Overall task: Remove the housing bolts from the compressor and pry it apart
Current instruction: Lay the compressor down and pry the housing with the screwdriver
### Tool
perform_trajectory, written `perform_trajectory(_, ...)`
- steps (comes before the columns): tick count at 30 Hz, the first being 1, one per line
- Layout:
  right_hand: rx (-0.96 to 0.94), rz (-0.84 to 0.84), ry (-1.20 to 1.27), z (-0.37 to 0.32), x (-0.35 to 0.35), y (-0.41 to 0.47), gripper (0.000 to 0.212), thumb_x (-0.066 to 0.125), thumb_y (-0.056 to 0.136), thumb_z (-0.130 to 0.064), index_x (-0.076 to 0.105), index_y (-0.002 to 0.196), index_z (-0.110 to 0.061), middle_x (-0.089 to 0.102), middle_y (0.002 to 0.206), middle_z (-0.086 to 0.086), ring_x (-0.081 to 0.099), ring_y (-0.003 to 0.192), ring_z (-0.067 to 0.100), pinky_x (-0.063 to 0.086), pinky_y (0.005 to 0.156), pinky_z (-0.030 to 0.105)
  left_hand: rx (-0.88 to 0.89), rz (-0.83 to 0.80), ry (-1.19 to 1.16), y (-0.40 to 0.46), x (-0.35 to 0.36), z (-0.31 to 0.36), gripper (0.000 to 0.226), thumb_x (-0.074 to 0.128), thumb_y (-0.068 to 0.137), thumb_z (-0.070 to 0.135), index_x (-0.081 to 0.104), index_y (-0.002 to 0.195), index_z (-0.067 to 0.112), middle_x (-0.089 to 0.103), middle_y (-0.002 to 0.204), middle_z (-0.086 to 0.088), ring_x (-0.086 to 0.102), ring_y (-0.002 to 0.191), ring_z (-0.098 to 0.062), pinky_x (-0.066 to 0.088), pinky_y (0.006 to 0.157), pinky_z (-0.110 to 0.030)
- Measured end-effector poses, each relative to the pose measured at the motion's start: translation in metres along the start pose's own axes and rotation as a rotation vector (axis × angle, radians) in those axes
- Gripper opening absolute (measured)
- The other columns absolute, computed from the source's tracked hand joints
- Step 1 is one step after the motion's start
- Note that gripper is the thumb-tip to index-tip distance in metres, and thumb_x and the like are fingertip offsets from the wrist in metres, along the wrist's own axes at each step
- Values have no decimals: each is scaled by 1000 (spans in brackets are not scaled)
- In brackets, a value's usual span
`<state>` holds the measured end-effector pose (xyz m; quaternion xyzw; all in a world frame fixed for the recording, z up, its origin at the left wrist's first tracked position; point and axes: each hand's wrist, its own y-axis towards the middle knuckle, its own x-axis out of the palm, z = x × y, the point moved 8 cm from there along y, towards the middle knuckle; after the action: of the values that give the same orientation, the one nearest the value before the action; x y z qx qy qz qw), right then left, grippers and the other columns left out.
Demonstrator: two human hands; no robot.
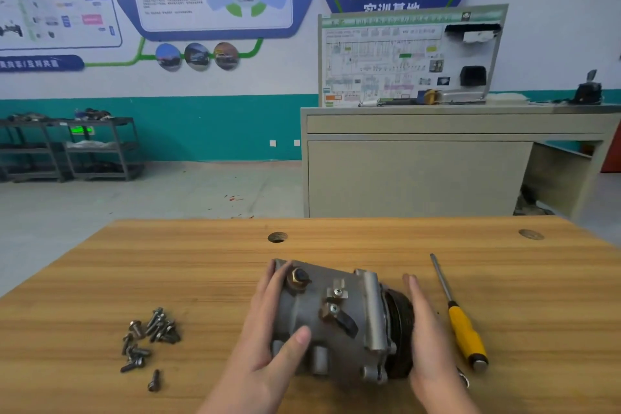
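Observation:
A grey metal compressor (339, 319) lies on its side on the wooden table (201, 262), its dark pulley end (400, 326) pointing right. My left hand (272, 329) holds the left end of the housing, fingers behind it and thumb across the front. My right hand (426, 333) lies flat with straight fingers against the pulley face. A heap of several removed bolts (148, 339) rests on the table to the left. A yellow-handled screwdriver (460, 316) lies just right of my right hand.
Two round holes (277, 237) (531, 234) sit in the table's far part. Beyond stand a beige bench (437, 158) with a wiring display board (410, 57) and dark shelving (67, 148) at the left wall.

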<state>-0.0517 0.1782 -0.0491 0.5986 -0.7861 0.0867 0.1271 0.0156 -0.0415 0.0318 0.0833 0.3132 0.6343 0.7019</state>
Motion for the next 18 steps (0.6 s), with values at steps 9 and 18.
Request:
perform_trajectory(9, -263, 80, -238, -21, 3, -21, 40, 49, 77, -60, 63, 109, -41, 59, 111, -31, 45, 101, -28, 35, 78, 1, 55, 69, -123, -7, -6, -39, 83, 62, 83, 48, 10, 147, 55, 14, 159, 20, 19, 137, 15, 16, 118, -22)
perform_trajectory(18, -326, 138, -284, -17, 8, -19, 24, 41, 101, -30, 52, 111, -48, 48, 120, -34, 39, 104, -32, 27, 78, -10, -34, -246, 225, 16, -11, -67, 84, 49, 90, 50, -15, 144, 42, 2, 155, 23, 14, 138, 17, 20, 106, -2)
